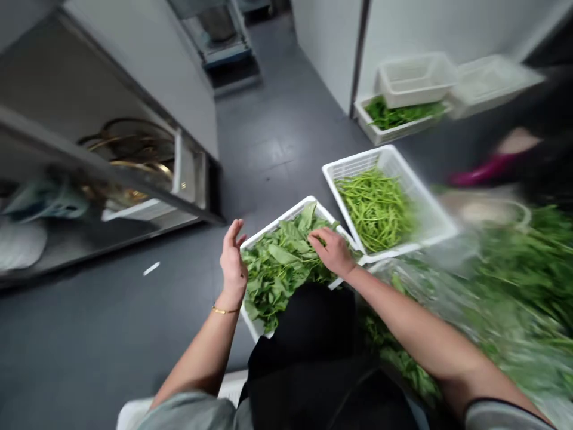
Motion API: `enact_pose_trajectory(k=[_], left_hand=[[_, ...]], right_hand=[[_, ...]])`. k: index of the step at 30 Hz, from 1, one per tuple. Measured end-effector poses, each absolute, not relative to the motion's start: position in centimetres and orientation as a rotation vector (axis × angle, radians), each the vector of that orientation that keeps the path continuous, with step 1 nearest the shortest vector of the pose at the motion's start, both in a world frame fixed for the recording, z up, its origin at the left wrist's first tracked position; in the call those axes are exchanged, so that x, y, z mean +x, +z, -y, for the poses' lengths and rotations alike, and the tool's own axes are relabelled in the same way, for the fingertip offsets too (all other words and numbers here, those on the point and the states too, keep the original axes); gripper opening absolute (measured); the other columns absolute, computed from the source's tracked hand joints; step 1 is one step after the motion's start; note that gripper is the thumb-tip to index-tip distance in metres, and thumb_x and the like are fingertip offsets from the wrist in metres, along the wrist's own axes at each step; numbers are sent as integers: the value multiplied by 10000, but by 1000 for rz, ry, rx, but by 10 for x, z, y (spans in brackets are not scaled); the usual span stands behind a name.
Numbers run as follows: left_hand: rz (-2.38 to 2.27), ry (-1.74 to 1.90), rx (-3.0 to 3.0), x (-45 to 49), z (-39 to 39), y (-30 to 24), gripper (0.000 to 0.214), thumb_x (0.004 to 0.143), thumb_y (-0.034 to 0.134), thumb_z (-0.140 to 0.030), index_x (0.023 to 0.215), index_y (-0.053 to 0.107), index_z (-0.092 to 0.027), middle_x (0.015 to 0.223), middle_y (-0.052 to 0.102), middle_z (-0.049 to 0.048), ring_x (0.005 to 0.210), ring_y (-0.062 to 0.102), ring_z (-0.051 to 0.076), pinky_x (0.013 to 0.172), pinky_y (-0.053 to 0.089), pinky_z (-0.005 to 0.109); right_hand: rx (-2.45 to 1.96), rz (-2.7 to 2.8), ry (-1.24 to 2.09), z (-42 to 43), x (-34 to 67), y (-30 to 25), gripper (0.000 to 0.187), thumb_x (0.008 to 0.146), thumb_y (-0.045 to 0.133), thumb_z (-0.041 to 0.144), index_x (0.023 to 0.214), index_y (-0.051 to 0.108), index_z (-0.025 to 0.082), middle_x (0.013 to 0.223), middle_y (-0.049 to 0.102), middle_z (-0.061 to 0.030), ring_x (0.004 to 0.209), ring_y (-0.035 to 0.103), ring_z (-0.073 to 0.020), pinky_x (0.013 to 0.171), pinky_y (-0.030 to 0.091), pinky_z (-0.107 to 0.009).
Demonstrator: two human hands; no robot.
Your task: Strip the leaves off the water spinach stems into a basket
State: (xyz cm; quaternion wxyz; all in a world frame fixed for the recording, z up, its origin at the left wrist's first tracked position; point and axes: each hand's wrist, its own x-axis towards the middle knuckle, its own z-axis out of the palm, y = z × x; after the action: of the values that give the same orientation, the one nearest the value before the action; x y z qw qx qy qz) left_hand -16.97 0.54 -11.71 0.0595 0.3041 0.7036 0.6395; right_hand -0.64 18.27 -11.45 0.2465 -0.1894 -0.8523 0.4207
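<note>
Leafy greens fill a white plastic basket on the floor just ahead of my knees. At the basket's left edge my left hand is raised, its fingers apart and nothing in them. Over the right part of the leaves is my right hand, fingertips drawn together close to the leaves; what they pinch, if anything, cannot be made out. Touching this basket's corner, a second white basket holds thin green stalks.
Plastic bags and loose greens spread on the right, partly blurred. Behind them shows another person's pink shoe. White bins stand by the far wall, one with greens. A metal shelf is at left. A white scrap lies on the floor.
</note>
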Motion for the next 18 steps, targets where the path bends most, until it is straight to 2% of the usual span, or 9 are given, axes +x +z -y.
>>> enact_pose_trajectory(k=[5,8,11,13,16,18], left_hand=[[-2388,1391,1148,-150,69,-134,944,726,444,-728,1467,226,-186,1525,217,146,1387,204,340,1103,223,462],[-2464,1234,1112,-138,89,-180,937,767,417,-693,1483,139,-155,1534,157,177,1395,172,340,1105,196,480],[-2509,789,937,-134,100,-235,917,722,526,-663,1444,276,-154,1508,209,214,1391,161,371,1091,150,542],[-2492,572,822,-134,103,-265,873,700,587,-629,1407,359,-171,1494,240,219,1387,146,394,1074,133,578],[-2478,618,678,-135,102,-293,708,758,573,-554,1356,432,-202,1491,254,199,1388,154,376,1060,173,568],[-2441,701,547,-134,98,-305,565,793,540,-516,1267,515,-207,1469,296,199,1377,188,369,1045,191,573]], right_hand=[[-115,2694,1260,-119,-69,-136,198,910,479,294,913,645,187,897,601,-53,827,580,-151,773,426,-250],[74,2989,1318,-92,-87,-147,266,862,554,341,1066,636,193,1008,588,-75,857,596,-180,778,445,-290],[212,3157,1394,-90,-87,-147,501,779,641,313,1259,545,208,1224,533,-118,974,598,-233,841,459,-352],[139,3081,1464,-108,-73,-138,525,800,606,304,1310,503,230,1294,508,-106,1065,571,-238,898,447,-374],[-296,2826,1515,-159,-24,-117,371,871,492,356,1212,581,241,1163,607,-66,1006,598,-204,862,470,-363],[-712,2647,1432,-194,30,-103,293,841,523,405,1006,665,208,978,669,-60,862,628,-191,774,488,-327]])
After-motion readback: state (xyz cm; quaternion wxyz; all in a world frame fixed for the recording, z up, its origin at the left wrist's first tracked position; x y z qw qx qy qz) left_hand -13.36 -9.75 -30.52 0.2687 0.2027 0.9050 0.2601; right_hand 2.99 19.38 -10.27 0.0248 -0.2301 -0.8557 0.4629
